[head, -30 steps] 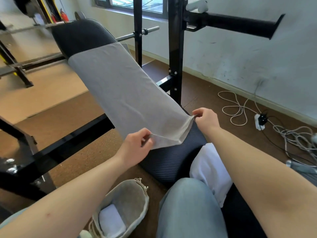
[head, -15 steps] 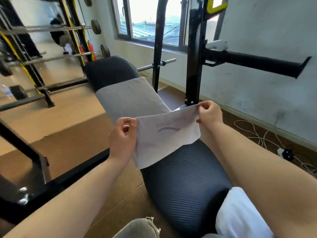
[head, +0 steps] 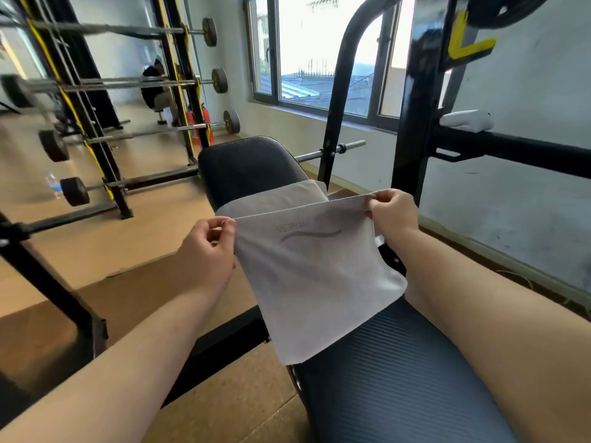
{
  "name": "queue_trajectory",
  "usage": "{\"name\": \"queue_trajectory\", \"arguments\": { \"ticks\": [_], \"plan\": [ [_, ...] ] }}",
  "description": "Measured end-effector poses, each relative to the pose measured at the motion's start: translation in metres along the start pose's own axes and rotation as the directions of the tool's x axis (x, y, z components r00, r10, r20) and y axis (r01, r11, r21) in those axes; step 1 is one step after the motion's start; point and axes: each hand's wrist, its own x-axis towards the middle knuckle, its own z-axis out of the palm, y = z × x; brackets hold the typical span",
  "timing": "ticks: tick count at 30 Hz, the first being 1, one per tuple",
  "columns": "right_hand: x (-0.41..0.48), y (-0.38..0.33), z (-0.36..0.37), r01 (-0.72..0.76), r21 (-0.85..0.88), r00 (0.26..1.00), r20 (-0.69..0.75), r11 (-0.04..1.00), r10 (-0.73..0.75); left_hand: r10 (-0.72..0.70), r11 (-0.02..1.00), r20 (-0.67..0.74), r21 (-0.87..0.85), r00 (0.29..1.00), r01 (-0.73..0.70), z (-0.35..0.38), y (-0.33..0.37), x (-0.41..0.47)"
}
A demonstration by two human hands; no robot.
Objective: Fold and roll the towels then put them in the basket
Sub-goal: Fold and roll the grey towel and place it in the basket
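A grey towel [head: 315, 276] lies lengthwise on the black padded bench [head: 399, 378], its near half doubled over the far half. A faint curved logo shows on the upturned side. My left hand [head: 209, 251] pinches the towel's left corner and my right hand [head: 393, 212] pinches the right corner, holding that edge up close to the towel's far end. The basket is out of view.
A black rack upright [head: 412, 123] and a horizontal black arm [head: 511, 148] stand right behind my right hand. Barbell racks with weight plates [head: 220, 79] fill the left. A person sits far back by the racks. Brown floor mats lie left of the bench.
Both hands carried the towel's near edge away from me toward its far end, doubling it over. The view tilted up, and the basket and the white towel left the frame.
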Motion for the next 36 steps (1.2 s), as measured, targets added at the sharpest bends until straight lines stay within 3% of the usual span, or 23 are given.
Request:
{"name": "queue_trajectory", "arguments": {
  "ticks": [6,12,17,21,23,28,36],
  "plan": [
    [0.038,-0.024,0.042,0.059,-0.020,0.998,-0.035,0.998,-0.060,0.043,0.997,-0.114,0.070,0.993,-0.035,-0.001,-0.014,0.052],
    [0.074,-0.036,0.079,0.065,-0.087,0.998,-0.015,0.994,-0.066,-0.099,0.989,-0.096,0.103,0.990,0.109,0.013,-0.026,0.081],
    [0.092,-0.014,0.102,-0.078,-0.049,0.978,0.188,0.996,0.086,-0.300,0.946,0.095,-0.097,0.949,0.309,0.014,-0.038,0.091],
    [0.088,-0.002,0.106,-0.301,0.076,0.860,0.452,0.951,0.236,-0.294,0.932,0.126,-0.182,0.947,0.313,0.011,-0.041,0.086],
    [0.085,0.000,0.104,-0.344,0.136,0.830,0.506,0.929,0.233,-0.260,0.940,0.129,-0.194,0.957,0.281,0.011,-0.041,0.085],
    [0.086,0.001,0.094,-0.267,0.250,0.912,0.378,0.931,0.161,-0.255,0.949,0.144,-0.151,0.956,0.275,0.010,-0.032,0.088],
    [0.067,-0.032,0.044,-0.205,0.281,0.937,0.333,0.938,0.105,-0.310,0.913,0.174,-0.218,0.934,0.344,-0.010,-0.008,0.075]
  ]
}}
